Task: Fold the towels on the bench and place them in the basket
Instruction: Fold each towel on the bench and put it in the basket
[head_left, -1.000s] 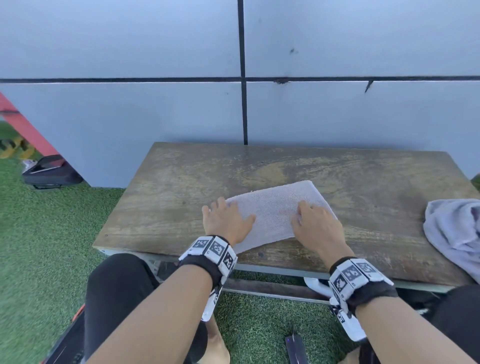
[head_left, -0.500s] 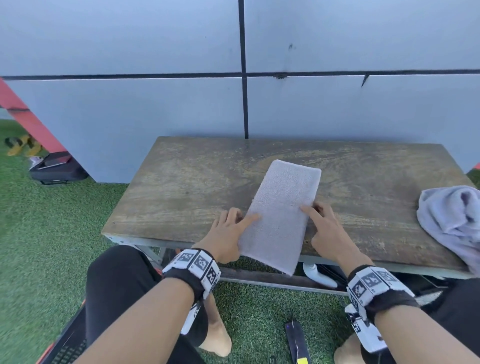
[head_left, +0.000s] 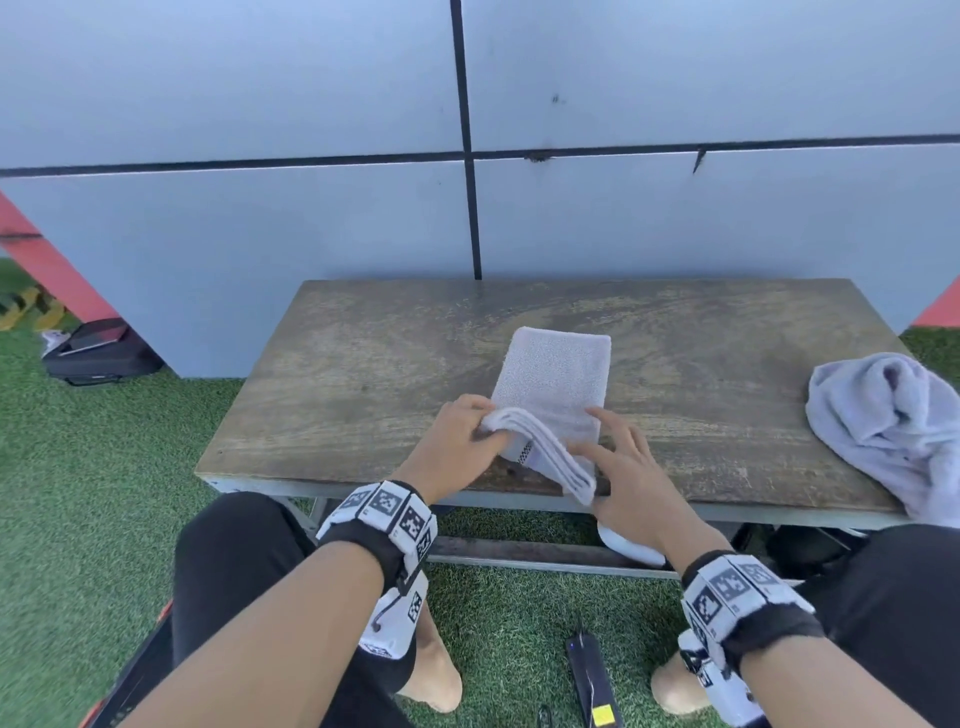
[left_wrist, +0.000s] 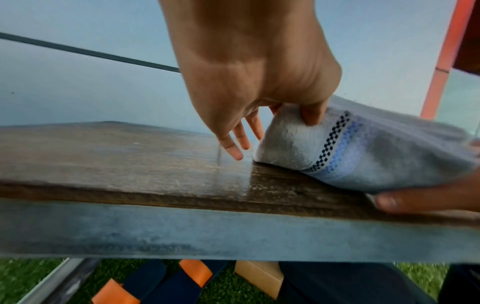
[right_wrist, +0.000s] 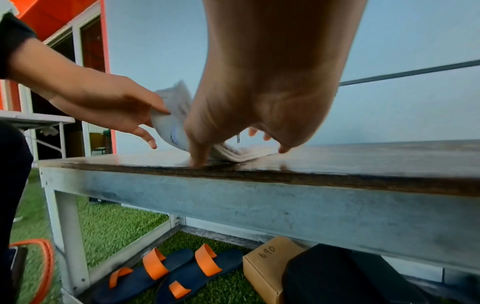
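1. Two towels show on the weathered wooden bench (head_left: 363, 374): we are mid-fold on the narrow white terry towel (head_left: 553, 384), while the crumpled pale lilac towel (head_left: 883, 415) at the right end waits untouched. No basket is clearly in view.
2. Our left hand (head_left: 457, 441) pinches the towel's near end, lifted off the board; our right hand (head_left: 631, 478) lies beside it, fingers spread and straight.
3. The white towel's lifted end shows stacked layers and a checked blue band (left_wrist: 335, 144).
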